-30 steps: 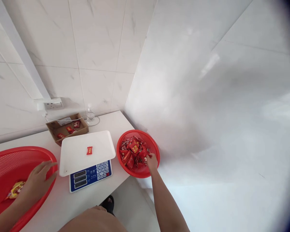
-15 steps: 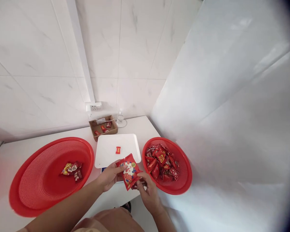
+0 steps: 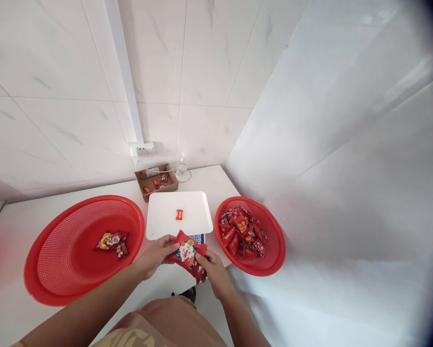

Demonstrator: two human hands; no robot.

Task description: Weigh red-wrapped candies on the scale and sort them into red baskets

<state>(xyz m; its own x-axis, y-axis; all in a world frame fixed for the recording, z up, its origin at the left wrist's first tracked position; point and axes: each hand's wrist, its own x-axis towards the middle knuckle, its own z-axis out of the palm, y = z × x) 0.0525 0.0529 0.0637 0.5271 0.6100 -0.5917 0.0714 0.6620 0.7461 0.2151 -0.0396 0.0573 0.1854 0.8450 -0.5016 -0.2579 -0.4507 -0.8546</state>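
Between my two hands is a red packet point(image 3: 188, 252) with a white and blue print, held over the table's front edge. My left hand point(image 3: 156, 255) grips its left side, fingers closed. My right hand point(image 3: 213, 271) pinches its right side. Just beyond the packet, a white tray point(image 3: 162, 212) bears one small red packet point(image 3: 179, 214). To the right stands a red basket point(image 3: 279, 250) with many red packets point(image 3: 242, 225). A larger red basket point(image 3: 50, 246) on the left holds several packets point(image 3: 112, 241).
Behind the tray, a cardboard box point(image 3: 144, 185) holds a few small packets. Beside it are a clear glass object point(image 3: 181, 167) and a white cable. A wall socket point(image 3: 144, 150) is above. A blue and white panel point(image 3: 198, 238) shows under the tray's front.
The view has shifted, so the table items appear higher. The red packet has turned and tilted between my hands, and my right hand now holds it nearer its upper right edge.
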